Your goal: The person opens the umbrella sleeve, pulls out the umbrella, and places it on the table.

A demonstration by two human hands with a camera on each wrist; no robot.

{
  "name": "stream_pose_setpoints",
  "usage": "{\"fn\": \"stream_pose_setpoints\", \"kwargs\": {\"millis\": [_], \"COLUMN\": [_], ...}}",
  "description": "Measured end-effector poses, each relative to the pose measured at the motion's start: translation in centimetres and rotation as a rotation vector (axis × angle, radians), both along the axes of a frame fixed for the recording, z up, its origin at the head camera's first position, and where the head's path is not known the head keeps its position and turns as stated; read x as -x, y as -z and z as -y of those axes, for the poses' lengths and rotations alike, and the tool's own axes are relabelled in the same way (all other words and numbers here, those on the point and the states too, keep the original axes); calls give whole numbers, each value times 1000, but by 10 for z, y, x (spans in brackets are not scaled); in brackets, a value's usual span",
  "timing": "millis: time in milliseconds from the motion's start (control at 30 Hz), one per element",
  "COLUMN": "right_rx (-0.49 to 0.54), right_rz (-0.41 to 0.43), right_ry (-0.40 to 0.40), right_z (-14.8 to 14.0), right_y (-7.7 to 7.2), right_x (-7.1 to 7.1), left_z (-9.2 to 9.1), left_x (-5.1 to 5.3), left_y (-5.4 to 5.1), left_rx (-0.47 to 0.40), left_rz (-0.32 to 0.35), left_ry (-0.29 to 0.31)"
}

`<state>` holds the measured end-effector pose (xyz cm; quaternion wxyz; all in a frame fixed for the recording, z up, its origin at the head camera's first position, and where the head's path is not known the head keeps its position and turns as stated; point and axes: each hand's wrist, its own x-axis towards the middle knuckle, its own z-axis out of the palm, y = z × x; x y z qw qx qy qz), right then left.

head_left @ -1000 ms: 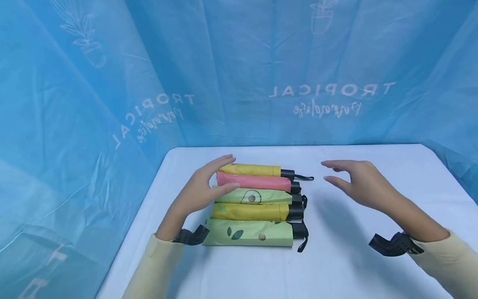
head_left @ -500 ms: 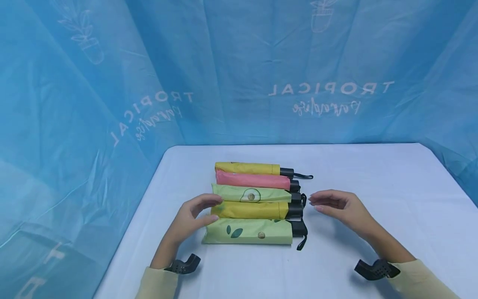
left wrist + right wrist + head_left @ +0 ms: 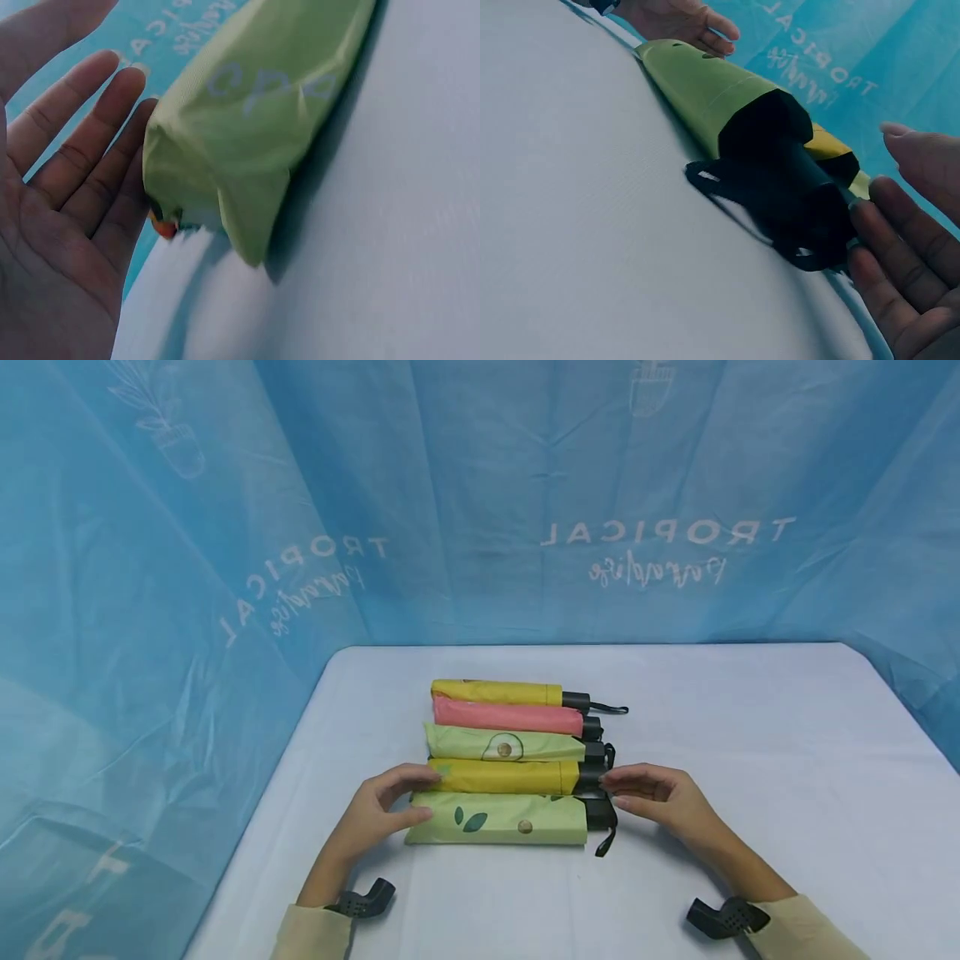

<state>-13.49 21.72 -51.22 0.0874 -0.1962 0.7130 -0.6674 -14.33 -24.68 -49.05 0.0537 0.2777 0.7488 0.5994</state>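
Five folded umbrellas lie side by side as a row. In the head view, the nearest is a light green umbrella (image 3: 498, 820) with leaf prints, and behind it is a yellow umbrella (image 3: 502, 776). My left hand (image 3: 382, 802) is at the left ends of these two; in the left wrist view its extended fingers (image 3: 97, 154) meet or nearly meet the green cover. At the black handle ends is my right hand (image 3: 660, 797), its fingertips by the green umbrella's handle (image 3: 810, 217) in the right wrist view. Whether they touch it I cannot tell. Neither hand grips anything.
Behind lie an avocado-print green umbrella (image 3: 540, 747), a pink umbrella (image 3: 510, 717) and another yellow umbrella (image 3: 498, 692). All rest on a white table (image 3: 750, 727). Wrist straps loop from the handles. A blue curtain (image 3: 480, 527) hangs behind and at the left.
Both hands have come lower and nearer the front of the row. The right hand has moved left to the handles; the left has moved from the far umbrellas to the near ones. The umbrellas stay put.
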Motion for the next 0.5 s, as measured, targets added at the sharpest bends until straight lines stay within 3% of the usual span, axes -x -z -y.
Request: {"fn": "stream_pose_setpoints", "kwargs": {"millis": [200,500], "right_rx": [8,-92], "right_rz": [-10,-45], "right_ry": [-55,-59], "right_z": [5,11], "right_y": [1,0], "right_x": [-3,-9], "left_z": [6,0], "left_x": [-6,-14], "left_y": [6,12], "left_rx": [17,151], "left_rz": [-4,11], "left_ry": [-12,-18]}}
